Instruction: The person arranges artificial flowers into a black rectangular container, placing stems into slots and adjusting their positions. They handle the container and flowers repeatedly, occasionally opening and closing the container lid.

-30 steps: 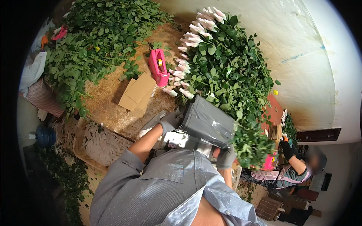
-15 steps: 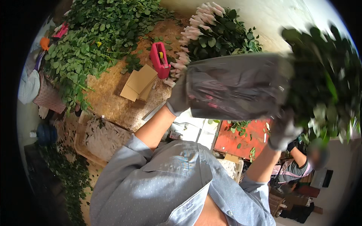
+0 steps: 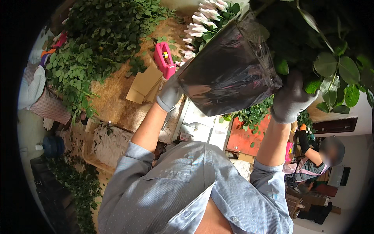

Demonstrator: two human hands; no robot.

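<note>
In front of my chest I hold up a leafy bouquet whose head end is wrapped in a dark, shiny plastic sleeve [image 3: 226, 74]; faint pinkish shapes show through it. Long green leaves [image 3: 329, 64] spill from the sleeve's right end. My left hand [image 3: 171, 91], in a grey glove, grips the sleeve's left end, its fingers mostly hidden behind it. At the other end my gloved right hand [image 3: 293, 97] is closed around the bouquet where the leaves meet the sleeve.
On the worktable lie cut leafy stems [image 3: 97, 43], a pink tape dispenser [image 3: 165, 60], cardboard pieces [image 3: 144, 84] and stems with pale-wrapped heads [image 3: 200, 23]. A crate [image 3: 91, 144] stands below. A red board [image 3: 243, 136] lies in front of me; a co-worker [image 3: 307, 163] is at right.
The bouquet has tilted, its leafy right end rising and coming closer. My right hand has moved up with it, while my left hand has shifted slightly left.
</note>
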